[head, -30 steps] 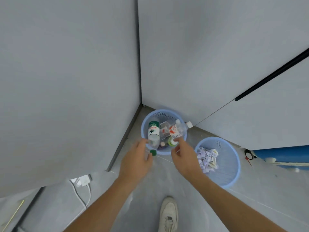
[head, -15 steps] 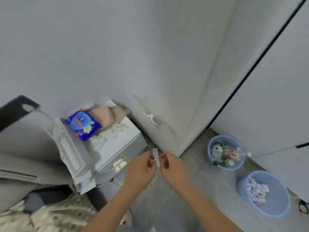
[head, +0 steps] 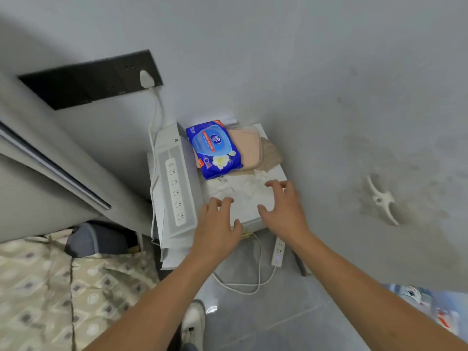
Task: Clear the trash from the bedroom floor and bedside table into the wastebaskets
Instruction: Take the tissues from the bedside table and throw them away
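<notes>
Reaching stage at the bedside table (head: 274, 173): left hand (head: 217, 224) and right hand (head: 283, 209) empty, fingers spread above crumpled white tissue (head: 243, 188) near the blue wipes pack (head: 215, 148), next probably gathering the tissue

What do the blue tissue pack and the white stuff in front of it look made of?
Blue tissue pack: glossy printed plastic film, judging by its sheen and crinkles. White stuff on the bedside table: probably crumpled tissue paper, matte with soft folds; blur leaves it uncertain.
</notes>
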The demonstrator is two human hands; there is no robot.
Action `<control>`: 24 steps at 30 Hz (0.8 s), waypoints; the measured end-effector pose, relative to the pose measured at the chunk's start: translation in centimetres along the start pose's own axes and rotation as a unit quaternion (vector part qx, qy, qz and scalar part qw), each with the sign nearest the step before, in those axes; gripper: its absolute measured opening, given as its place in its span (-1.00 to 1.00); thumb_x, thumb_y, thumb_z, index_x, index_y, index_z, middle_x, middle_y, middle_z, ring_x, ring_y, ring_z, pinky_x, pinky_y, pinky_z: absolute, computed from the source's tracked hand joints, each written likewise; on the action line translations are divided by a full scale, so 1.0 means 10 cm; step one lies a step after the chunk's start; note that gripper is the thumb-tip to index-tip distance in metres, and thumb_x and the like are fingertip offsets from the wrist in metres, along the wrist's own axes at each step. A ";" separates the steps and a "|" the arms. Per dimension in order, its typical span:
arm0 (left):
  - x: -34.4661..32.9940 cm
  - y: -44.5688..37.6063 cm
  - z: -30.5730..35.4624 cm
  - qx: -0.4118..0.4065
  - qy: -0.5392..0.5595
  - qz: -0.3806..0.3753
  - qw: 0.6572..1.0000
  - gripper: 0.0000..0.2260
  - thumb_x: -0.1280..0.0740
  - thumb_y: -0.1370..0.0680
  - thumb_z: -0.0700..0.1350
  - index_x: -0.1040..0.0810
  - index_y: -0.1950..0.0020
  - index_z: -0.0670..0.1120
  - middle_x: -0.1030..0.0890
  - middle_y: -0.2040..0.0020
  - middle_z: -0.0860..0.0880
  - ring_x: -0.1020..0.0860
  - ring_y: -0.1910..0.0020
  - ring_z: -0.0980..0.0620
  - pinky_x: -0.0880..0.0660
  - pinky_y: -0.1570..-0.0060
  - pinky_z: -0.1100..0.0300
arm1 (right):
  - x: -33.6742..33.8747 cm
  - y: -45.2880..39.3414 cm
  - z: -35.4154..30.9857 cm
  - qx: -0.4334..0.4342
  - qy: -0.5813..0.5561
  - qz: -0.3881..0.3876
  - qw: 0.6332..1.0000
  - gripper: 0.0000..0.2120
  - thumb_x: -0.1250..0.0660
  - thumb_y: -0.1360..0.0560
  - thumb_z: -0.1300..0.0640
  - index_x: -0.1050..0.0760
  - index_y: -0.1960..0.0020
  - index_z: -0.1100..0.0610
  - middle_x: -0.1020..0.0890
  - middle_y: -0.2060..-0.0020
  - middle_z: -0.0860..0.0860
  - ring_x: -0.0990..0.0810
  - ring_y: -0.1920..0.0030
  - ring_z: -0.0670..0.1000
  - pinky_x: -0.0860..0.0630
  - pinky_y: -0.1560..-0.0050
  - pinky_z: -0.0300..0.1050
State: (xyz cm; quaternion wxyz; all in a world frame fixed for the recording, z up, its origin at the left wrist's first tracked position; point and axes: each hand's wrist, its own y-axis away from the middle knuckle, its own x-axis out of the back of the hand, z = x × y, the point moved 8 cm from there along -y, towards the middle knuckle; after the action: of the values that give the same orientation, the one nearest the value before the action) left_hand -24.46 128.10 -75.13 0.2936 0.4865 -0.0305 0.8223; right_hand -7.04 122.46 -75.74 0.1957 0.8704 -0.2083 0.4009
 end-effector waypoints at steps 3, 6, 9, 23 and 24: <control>-0.28 -0.37 -0.04 0.008 -0.054 -0.010 0.998 -0.48 -0.28 -0.59 0.03 -0.30 -0.54 0.01 -0.31 -0.48 -0.11 -0.27 -0.47 -0.13 -0.39 -0.35 0.01 | -0.20 -0.35 0.15 0.012 0.028 0.004 1.000 -0.42 -0.45 -0.48 0.00 -0.34 -0.45 -0.05 -0.29 -0.39 0.05 -0.28 -0.40 0.16 -0.48 -0.22 0.03; -0.53 -0.76 -0.11 0.034 -0.090 -0.018 0.995 -0.46 -0.30 -0.58 0.04 -0.29 -0.54 -0.01 -0.24 -0.55 -0.16 -0.20 -0.53 -0.18 -0.37 -0.40 -0.04 | -0.46 -0.67 0.26 0.032 0.059 -0.020 0.998 -0.35 -0.46 -0.48 -0.06 -0.30 -0.51 -0.08 -0.24 -0.46 0.07 -0.21 -0.46 0.18 -0.46 -0.21 0.02; -0.70 -1.07 -0.28 0.076 -0.129 -0.002 0.989 -0.40 -0.34 -0.54 0.05 -0.26 -0.54 -0.02 -0.16 -0.58 -0.19 -0.17 -0.54 -0.26 -0.32 -0.44 -0.13 | -0.74 -0.92 0.34 0.072 0.091 -0.040 0.992 -0.33 -0.46 -0.48 -0.13 -0.29 -0.51 -0.09 -0.21 -0.48 0.08 -0.20 -0.47 0.21 -0.49 -0.29 0.14; -0.81 -1.24 -0.49 0.006 -0.125 0.048 0.991 -0.70 -0.28 -0.44 -0.44 -0.57 -0.08 -0.15 -0.44 -0.27 -0.15 -0.44 -0.11 -0.24 -0.53 0.06 -0.06 | -0.84 -0.60 0.66 0.147 0.071 0.021 0.986 -0.81 -0.33 -0.52 0.25 -0.47 -0.10 0.08 -0.42 -0.10 0.09 -0.40 -0.05 0.13 -0.48 0.17 0.03; -0.82 -1.19 -0.46 -0.012 -0.110 0.048 0.993 -0.72 -0.26 -0.44 -0.45 -0.58 -0.01 -0.14 -0.46 -0.21 -0.13 -0.45 -0.07 -0.22 -0.52 0.11 -0.04 | -0.78 -0.50 0.66 0.143 0.059 0.031 0.987 -0.82 -0.34 -0.52 0.25 -0.47 -0.09 0.08 -0.42 -0.08 0.08 -0.40 -0.04 0.12 -0.47 0.16 0.03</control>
State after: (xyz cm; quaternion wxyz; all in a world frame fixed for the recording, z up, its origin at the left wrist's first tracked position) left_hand -19.00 135.77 -87.05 0.2546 0.5688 -0.0955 0.7762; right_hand -4.97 124.84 -86.64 0.0686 0.8572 -0.1640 0.4832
